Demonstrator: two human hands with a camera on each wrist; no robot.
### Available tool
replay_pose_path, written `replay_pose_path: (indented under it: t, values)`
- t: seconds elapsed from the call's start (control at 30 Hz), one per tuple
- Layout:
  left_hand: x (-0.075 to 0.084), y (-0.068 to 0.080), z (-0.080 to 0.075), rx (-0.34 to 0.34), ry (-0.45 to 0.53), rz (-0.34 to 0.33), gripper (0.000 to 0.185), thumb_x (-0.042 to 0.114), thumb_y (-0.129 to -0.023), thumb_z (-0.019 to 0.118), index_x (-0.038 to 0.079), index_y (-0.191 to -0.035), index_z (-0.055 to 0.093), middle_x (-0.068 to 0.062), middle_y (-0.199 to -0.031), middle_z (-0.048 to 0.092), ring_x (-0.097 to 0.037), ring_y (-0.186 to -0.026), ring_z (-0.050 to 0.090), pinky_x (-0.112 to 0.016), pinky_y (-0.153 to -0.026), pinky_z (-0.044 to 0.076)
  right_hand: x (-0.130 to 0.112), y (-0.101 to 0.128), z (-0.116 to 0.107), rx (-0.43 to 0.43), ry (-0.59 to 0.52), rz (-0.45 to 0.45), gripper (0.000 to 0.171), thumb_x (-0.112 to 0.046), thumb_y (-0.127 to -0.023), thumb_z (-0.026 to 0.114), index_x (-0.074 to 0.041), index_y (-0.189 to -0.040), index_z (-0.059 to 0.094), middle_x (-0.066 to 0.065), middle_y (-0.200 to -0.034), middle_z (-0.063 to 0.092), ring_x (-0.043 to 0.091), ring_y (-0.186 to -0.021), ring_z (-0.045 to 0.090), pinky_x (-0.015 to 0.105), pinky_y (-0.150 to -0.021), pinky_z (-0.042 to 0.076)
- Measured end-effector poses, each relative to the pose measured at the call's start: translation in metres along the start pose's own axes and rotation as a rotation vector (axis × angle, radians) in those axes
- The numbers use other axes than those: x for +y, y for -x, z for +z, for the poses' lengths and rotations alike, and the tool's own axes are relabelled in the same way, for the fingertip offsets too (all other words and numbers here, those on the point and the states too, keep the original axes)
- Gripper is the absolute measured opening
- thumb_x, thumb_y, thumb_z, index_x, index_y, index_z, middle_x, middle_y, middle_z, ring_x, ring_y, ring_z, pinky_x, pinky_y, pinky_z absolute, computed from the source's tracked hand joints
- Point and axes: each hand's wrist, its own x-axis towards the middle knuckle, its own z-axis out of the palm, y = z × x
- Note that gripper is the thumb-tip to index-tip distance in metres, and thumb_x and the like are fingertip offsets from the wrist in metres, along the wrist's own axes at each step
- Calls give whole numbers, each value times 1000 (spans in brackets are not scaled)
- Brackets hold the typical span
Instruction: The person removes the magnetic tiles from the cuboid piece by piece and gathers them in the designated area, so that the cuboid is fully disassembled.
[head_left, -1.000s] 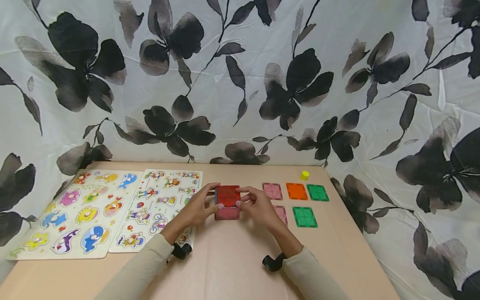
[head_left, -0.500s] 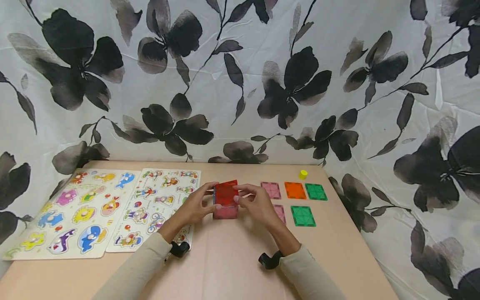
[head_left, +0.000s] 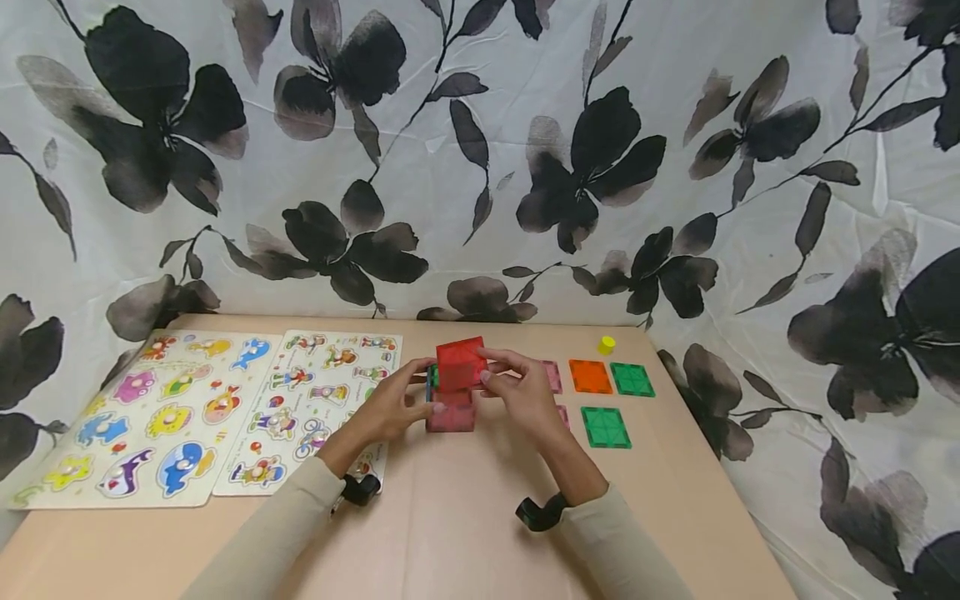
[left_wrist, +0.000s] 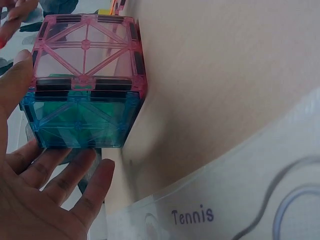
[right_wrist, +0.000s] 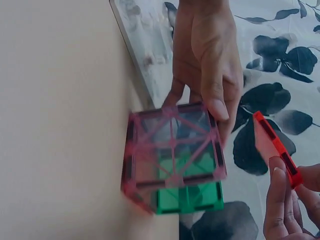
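Fingers of your right hand (head_left: 525, 390) pinch the red tile (head_left: 460, 364), lifted and tilted just above the open top of the tile cube (head_left: 451, 409), which stands mid-surface beside the puzzle board (head_left: 322, 417). Your left hand (head_left: 392, 410) steadies the cube's left side with straight, relaxed fingers (left_wrist: 60, 175). Orange tile (head_left: 590, 377) and green tiles (head_left: 606, 427) lie flat toward the surface's right edge.

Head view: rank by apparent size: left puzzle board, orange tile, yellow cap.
1. Left puzzle board, by far the largest.
2. Orange tile, much smaller.
3. Yellow cap, smallest; it lies a little farther back, but the gap is too big for that to matter.
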Motion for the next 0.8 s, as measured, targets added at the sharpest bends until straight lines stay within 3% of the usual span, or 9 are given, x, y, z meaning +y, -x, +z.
replay_pose_path:
  t: [0.27, 0.47, 0.6, 0.8]
  values:
    - [-1, 1, -1, -2, 21, 33, 77, 5, -96, 75, 11, -163, 37, -22, -161, 48, -47, -147, 51, -60, -116, 47, 4, 10, -28, 45, 12, 47, 35, -7, -103, 69, -24, -134, 75, 17, -117, 67, 34, -101, 80, 31, -88, 64]
    - [-3, 1, -1, 0, 7, 23, 77, 5, -95, 74, 12, -162, 37, -24, -161, 47, -48, -147, 50, -62, -118, 43, 9, 16, -57, 96, 18, 121, 37, -9, -104, 68, -24, -137, 73, 15, -120, 63, 29, -103, 79, 42, -96, 62]
    - [-2, 1, -1, 4, -6, 30, 77, 6, -95, 74, 11, -162, 37, -24, -161, 48, -48, -147, 50, -61, -117, 45, 11, 22, -80, 144, 61, 141, 38, -11, -104, 68, -25, -139, 72, 13, -124, 61, 26, -103, 78, 39, -96, 62]
    - [-2, -1, 0, 4, 0, 47, 75, 4, -96, 74, 11, -161, 38, -24, -160, 48, -49, -147, 50, -62, -117, 45, 17, 33, -117, 190, 98, 113, 39, -11, -105, 67, -17, -143, 68, 15, -124, 59, 20, -99, 80, 33, -94, 63]
